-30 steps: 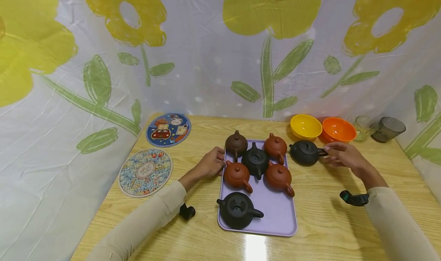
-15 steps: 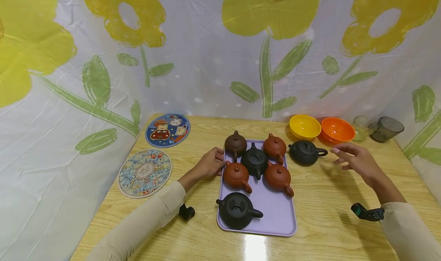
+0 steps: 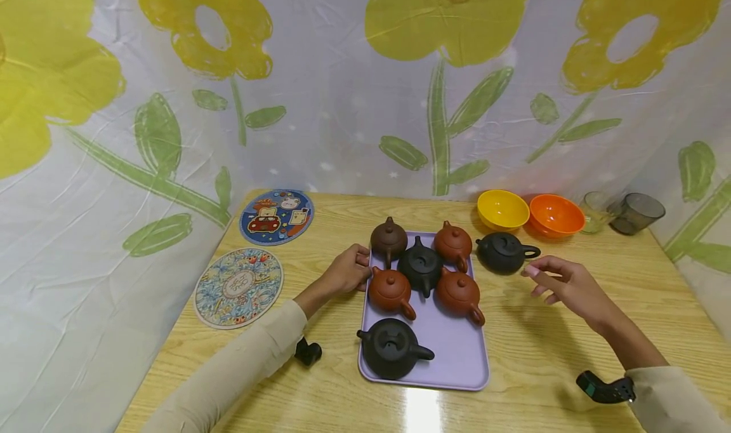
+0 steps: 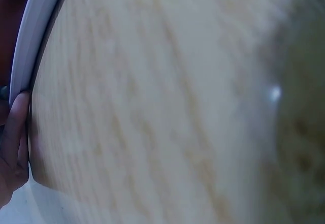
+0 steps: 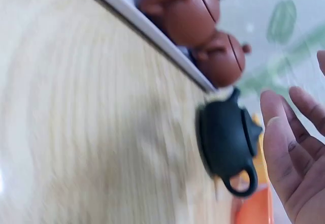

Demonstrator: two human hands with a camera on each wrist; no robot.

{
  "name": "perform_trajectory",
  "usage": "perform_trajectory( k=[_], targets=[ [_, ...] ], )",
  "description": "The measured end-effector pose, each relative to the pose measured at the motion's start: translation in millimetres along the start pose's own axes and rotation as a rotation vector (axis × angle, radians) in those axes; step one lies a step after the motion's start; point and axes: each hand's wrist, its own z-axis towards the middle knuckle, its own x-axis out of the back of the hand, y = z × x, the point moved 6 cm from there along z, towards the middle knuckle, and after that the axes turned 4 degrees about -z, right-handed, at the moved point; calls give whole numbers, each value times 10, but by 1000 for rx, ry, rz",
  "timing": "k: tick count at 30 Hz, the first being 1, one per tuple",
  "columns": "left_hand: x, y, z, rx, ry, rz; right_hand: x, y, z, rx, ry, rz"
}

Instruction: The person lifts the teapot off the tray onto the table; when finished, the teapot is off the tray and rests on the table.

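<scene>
My left hand [image 3: 345, 272] grips the left edge of the lilac tray [image 3: 451, 350]; a fingertip [image 4: 19, 104] shows at the rim in the left wrist view. Several small teapots stand on the tray: a dark brown one [image 3: 389, 237], reddish-brown ones such as this teapot [image 3: 391, 290], a black teapot [image 3: 421, 265] among them and a larger black teapot [image 3: 393, 349] at the front left. Right of the tray, on the table, sits another black teapot [image 3: 502, 253] with its handle pointing right. In front of that handle my right hand [image 3: 577, 293] hovers with nothing in it, fingers loosely bent.
Behind the lone teapot are a yellow bowl [image 3: 503, 210] and an orange bowl [image 3: 556, 216], then a clear glass [image 3: 595, 213] and a grey glass [image 3: 638, 214]. A blue round mat [image 3: 276, 217] and a patterned round mat [image 3: 238, 288] lie at left. A flowered curtain [image 3: 320, 134] backs the table.
My right hand let go of the lone black teapot's handle, drew back to the right, then came nearer the front of the table. My left hand stayed at the tray's edge.
</scene>
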Motion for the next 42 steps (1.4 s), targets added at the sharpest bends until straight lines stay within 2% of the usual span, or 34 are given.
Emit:
perform_trajectory(
  k=[8,11,15,21,28,42],
  targets=[
    [-2,-19,9,-6,-3,-6,-338,-158,-60,17,-50,38],
    [-2,-19,3,-6,-3,0,-479,-184,-67,-7,-68,63],
    [-1,-13,-9,-5,-3,4,-664,-183,-76,-52,-72,79],
    [6,-9,-16,-4,-4,2,-887,-199,-76,-61,-49,62],
    [15,-9,-19,-5,-1,-16,-1015,-193,-34,-95,-26,35],
    [10,-3,-20,-12,-18,-31,-1049,-264,-49,-115,-75,31]
  ],
)
